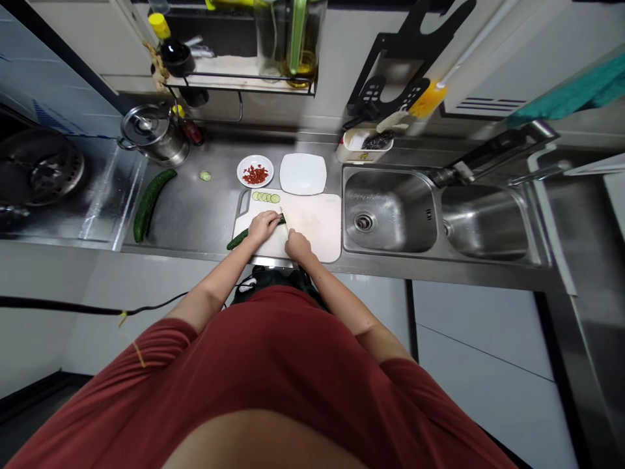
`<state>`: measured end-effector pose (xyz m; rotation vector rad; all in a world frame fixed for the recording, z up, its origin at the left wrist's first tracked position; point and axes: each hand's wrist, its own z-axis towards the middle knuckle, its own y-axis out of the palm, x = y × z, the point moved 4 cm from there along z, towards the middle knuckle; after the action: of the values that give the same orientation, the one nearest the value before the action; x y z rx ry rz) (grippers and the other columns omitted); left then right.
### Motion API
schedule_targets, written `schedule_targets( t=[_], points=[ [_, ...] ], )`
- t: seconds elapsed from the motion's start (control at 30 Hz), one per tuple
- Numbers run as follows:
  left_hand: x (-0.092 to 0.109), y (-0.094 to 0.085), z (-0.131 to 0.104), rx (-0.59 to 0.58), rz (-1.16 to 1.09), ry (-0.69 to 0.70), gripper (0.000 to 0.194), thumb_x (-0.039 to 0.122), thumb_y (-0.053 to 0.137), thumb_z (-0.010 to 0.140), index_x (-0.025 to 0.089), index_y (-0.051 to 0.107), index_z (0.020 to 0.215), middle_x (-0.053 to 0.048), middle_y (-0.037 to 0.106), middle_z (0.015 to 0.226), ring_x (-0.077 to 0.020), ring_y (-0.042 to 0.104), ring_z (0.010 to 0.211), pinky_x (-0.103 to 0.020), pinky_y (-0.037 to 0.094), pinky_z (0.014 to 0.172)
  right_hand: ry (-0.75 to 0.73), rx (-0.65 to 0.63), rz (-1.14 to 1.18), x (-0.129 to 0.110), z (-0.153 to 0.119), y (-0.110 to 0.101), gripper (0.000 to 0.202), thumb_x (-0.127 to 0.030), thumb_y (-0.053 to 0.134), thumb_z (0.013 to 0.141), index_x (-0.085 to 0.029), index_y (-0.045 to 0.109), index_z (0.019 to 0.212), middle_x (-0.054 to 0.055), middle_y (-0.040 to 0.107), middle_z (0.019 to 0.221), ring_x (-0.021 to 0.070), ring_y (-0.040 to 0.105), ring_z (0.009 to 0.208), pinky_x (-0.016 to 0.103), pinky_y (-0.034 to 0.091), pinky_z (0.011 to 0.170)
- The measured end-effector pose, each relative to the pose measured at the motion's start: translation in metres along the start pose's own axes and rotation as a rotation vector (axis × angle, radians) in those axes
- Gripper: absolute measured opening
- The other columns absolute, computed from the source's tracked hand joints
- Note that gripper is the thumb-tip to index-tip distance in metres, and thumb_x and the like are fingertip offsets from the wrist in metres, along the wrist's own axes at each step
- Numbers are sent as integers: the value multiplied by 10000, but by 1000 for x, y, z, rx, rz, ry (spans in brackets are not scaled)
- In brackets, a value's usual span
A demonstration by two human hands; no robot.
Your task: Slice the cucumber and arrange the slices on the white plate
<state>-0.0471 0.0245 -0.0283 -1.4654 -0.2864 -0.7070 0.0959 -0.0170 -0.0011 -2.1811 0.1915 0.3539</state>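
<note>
On the white cutting board (317, 225) lies a dark green cucumber (237, 240), running from the lower left up to the knife. My left hand (263, 227) presses on this cucumber near its cut end, fingers closed over it. My right hand (297, 246) is wrapped round the handle of a knife (285, 220), whose blade stands at the cucumber's end, just right of my left fingers. A row of several pale green cucumber slices (266, 197) lies at the board's upper left.
Behind the board are a plate of chopped red pieces (255, 171) and an empty white plate (303, 174). A whole cucumber (150, 205), a small cucumber end (205, 176) and a steel pot (153, 135) are at left. A double sink (390, 208) adjoins at right.
</note>
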Motion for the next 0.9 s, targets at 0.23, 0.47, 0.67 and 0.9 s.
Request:
schedule_targets(
  t=[0.23, 0.47, 0.67, 0.9],
  points=[
    [0, 1, 0, -6, -2, -1, 262, 323, 463, 944, 229, 690, 1035, -46, 679, 1112, -189, 597, 1061, -316, 458, 956, -16, 22, 1, -1, 7, 5, 287, -106, 412, 893, -125, 496, 1166, 171, 637, 1115, 254, 628, 1044, 332, 490, 833],
    [2, 0, -1, -2, 3, -8, 265, 325, 461, 946, 228, 688, 1039, -51, 680, 1107, -193, 597, 1062, -323, 464, 948, -20, 35, 9, -3, 6, 0, 294, -92, 406, 896, -119, 497, 1174, 176, 637, 1130, 256, 626, 1058, 331, 485, 838],
    [4, -2, -1, -2, 5, -3, 263, 317, 454, 951, 226, 684, 1040, -47, 682, 1101, -188, 597, 1047, -312, 460, 943, -4, 15, -7, 2, -2, 5, 273, -83, 410, 893, -126, 504, 1146, 170, 640, 1117, 251, 637, 1028, 326, 489, 818],
    [3, -1, 0, 5, -1, 0, 251, 311, 466, 945, 224, 685, 1033, -50, 681, 1100, -190, 596, 1056, -318, 461, 953, -6, 29, -22, 2, 2, 7, 280, -76, 405, 890, -129, 508, 1144, 165, 645, 1111, 248, 639, 1032, 325, 489, 826]
  ],
)
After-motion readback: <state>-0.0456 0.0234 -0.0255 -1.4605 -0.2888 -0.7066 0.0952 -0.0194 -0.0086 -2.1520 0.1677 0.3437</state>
